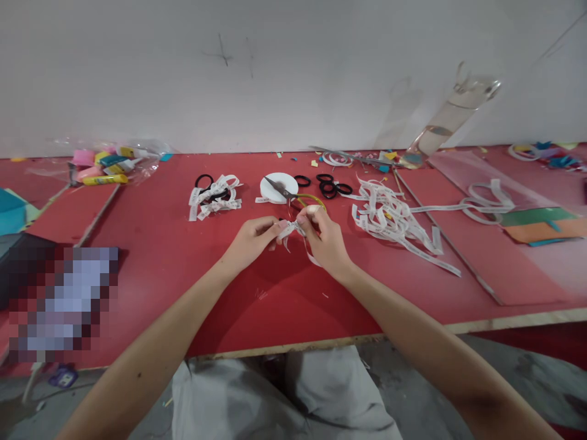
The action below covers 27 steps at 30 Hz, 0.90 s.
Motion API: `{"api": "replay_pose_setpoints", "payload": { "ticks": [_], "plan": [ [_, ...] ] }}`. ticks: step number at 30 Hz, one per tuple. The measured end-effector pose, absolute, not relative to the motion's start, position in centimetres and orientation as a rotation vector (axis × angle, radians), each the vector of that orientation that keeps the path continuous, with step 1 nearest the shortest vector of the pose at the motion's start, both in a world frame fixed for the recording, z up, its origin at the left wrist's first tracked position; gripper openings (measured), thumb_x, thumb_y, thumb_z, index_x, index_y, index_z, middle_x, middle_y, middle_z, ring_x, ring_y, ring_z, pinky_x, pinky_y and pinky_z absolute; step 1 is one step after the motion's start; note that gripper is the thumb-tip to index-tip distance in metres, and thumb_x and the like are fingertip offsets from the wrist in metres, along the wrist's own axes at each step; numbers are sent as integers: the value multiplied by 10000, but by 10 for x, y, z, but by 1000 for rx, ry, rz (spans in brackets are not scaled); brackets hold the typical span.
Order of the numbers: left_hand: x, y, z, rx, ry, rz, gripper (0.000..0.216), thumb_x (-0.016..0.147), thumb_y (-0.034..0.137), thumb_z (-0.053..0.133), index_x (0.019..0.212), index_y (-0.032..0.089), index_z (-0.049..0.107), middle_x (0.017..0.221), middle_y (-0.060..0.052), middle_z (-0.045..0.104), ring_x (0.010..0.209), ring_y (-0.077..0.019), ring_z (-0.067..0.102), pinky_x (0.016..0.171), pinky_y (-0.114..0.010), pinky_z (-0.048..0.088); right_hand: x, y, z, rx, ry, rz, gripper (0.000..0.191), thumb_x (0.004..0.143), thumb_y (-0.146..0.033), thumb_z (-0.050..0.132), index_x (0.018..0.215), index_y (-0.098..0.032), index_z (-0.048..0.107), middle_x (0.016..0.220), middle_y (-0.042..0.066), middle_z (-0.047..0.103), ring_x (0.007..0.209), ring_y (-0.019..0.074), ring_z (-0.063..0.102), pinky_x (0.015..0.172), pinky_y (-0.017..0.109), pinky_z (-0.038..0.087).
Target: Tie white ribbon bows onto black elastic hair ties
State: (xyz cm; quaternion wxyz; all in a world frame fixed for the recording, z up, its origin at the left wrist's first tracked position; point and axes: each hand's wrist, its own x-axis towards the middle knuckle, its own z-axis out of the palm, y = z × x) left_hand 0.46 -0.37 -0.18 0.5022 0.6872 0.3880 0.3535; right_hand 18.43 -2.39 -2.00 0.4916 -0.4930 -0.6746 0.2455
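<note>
Above the middle of the red table, my left hand [261, 237] and my right hand [324, 238] are closed close together on a white printed ribbon [288, 229]. Its loose ends hang below the fingers. Just behind the hands, scissors [285, 190] with yellow handles lie partly over a white ribbon roll [275, 183]. Black hair ties [328, 185] lie to the right of the roll. Farther left is a cluster of black ties with white ribbons [215, 197] on them. A loose heap of printed ribbon [385, 214] lies beyond my right hand.
A clear bottle [447, 125] leans against the wall at the back right. Coloured sheets [545, 226] lie far right, partly under clear plastic. A bag of bright clay pieces [103, 165] sits back left. A blurred-out screen [68, 299] stands at the left front.
</note>
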Motion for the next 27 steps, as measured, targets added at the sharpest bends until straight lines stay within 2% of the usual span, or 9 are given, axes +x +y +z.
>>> {"api": "replay_pose_setpoints", "payload": {
  "ticks": [3, 6, 8, 10, 15, 17, 23, 27],
  "plan": [
    [5, -4, -3, 1676, 951, 875, 371, 910, 471, 569, 691, 171, 573, 618, 23, 552, 589, -96, 514, 640, -230, 412, 183, -24, -21, -1193, -1609, 628, 169, 954, -373, 511, 923, -209, 541, 723, -17, 578, 623, 107, 518, 627, 241, 432],
    [5, -5, -4, 1732, 966, 917, 368, 936, 475, 524, 729, 175, 570, 657, 19, 569, 637, -103, 530, 665, -229, 410, 183, -20, -24, -1174, -1477, 731, 236, 907, -432, 585, 985, -211, 554, 797, -1, 615, 680, 115, 575, 647, 244, 467],
    [5, -6, -5, 1773, 989, 965, 373, 935, 490, 519, 734, 177, 556, 679, 18, 567, 653, -105, 523, 651, -224, 403, 182, -17, -26, -1140, -1394, 849, 299, 884, -501, 596, 918, -206, 557, 795, 1, 614, 693, 115, 590, 660, 244, 489],
    [6, -6, -7, 1815, 1010, 1014, 382, 929, 503, 523, 726, 181, 531, 685, 20, 545, 655, -105, 504, 623, -217, 390, 180, -15, -27, -1113, -1360, 969, 376, 866, -566, 588, 801, -199, 540, 711, -15, 571, 632, 101, 560, 619, 231, 485],
    [7, -5, -12, 2048, 995, 1065, 386, 941, 487, 509, 700, 186, 489, 754, -1, 543, 683, -112, 486, 621, -217, 378, 176, -17, -27, -1151, -1286, 1127, 440, 857, -604, 578, 699, -210, 465, 537, -65, 442, 408, 66, 394, 397, 209, 328],
    [8, -6, -14, 2156, 952, 1011, 386, 947, 473, 503, 691, 184, 501, 760, -8, 547, 693, -118, 491, 641, -225, 379, 177, -18, -26, -1157, -1284, 1080, 424, 860, -582, 591, 699, -213, 456, 524, -73, 423, 403, 66, 373, 396, 210, 310],
    [11, -11, -12, 2038, 1097, 954, 427, 963, 495, 450, 673, 186, 505, 646, 14, 541, 609, -111, 495, 586, -233, 364, 183, -21, -24, -1191, -1462, 707, 338, 907, -505, 564, 755, -209, 505, 628, -43, 464, 555, 90, 419, 540, 221, 375],
    [8, -12, -10, 1957, 1165, 1032, 299, 864, 505, 618, 881, 214, 551, 774, 11, 623, 705, -127, 576, 618, -221, 423, 183, -23, -22, -1189, -1541, 631, 302, 927, -456, 554, 761, -208, 507, 638, -39, 485, 561, 92, 420, 563, 229, 375]
  ]
}}
